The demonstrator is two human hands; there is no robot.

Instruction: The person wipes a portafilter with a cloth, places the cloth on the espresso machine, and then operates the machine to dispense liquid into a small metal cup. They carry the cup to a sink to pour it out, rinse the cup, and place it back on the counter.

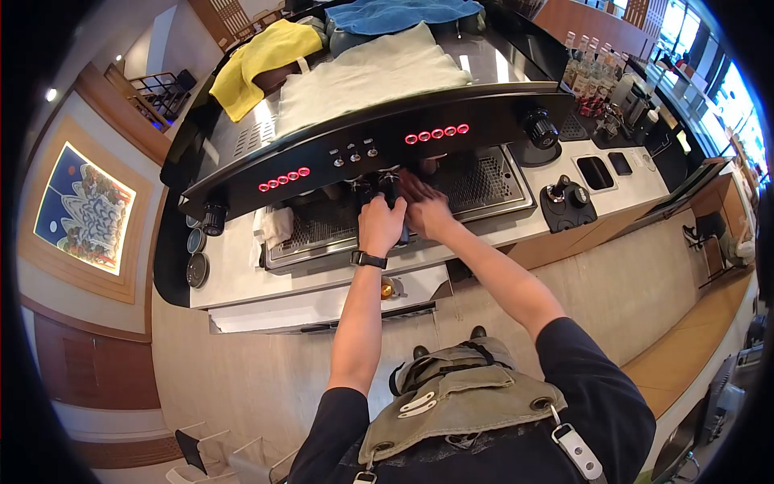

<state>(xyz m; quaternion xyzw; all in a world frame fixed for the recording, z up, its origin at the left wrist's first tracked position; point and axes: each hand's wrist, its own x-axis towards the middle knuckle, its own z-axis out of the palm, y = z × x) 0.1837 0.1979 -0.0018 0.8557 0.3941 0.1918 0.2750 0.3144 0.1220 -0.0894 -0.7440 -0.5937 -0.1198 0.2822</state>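
Note:
The espresso machine point(355, 165) stands in front of me, its rows of buttons lit red. My left hand point(380, 224), with a dark watch at the wrist, reaches under the front panel at the middle. Its fingers are closed around the black handle of a portafilter point(403, 234). Right beside it is my right hand point(427, 208), its fingers stretched forward under the panel, fingertips in shadow near the metal fittings. Below both hands lies the slotted metal drip tray point(480, 187). The portafilter's head is hidden behind the hands and the panel.
On the counter at right sit a black tamping stand point(568, 206) and a sunken bin point(595, 173). A crumpled white cloth point(277, 227) lies at the tray's left end. Yellow point(262, 60), white point(371, 77) and blue cloths point(403, 14) cover the machine's top. Below is an open drawer point(322, 310).

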